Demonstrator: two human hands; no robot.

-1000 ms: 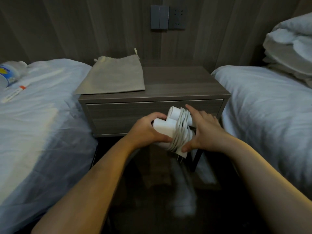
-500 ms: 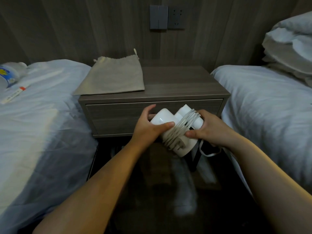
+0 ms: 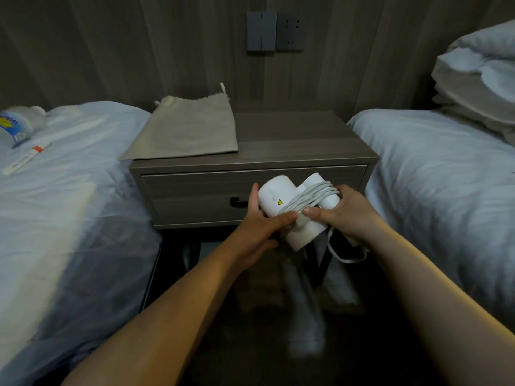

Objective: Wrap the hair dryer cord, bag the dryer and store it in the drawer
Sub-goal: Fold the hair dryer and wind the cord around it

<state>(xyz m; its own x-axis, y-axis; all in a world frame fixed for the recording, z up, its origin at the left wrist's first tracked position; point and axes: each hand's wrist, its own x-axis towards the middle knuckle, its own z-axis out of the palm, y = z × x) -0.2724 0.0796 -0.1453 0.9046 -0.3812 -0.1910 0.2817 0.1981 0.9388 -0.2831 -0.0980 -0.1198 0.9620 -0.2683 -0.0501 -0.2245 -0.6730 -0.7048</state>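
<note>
Hair dryer (image 3: 274, 200), smooth white plastic with long axis slanting down-right, is held just in front of the closed drawer (image 3: 195, 196), left hand (image 3: 257, 221) fingers clasping its body, right hand (image 3: 342, 211) pinching the ribbed grey cord (image 3: 309, 197) coils, leftover loop hanging below; limp beige cloth bag (image 3: 189, 129) lies flat up-left on the worktop (image 3: 292, 135), nearer the left hand.

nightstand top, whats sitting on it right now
Only a flat beige drawstring bag lies on the nightstand, at its left side, one corner overhanging. The rest of the top shows bare wood. Whatever is under the bag is covered.
</note>
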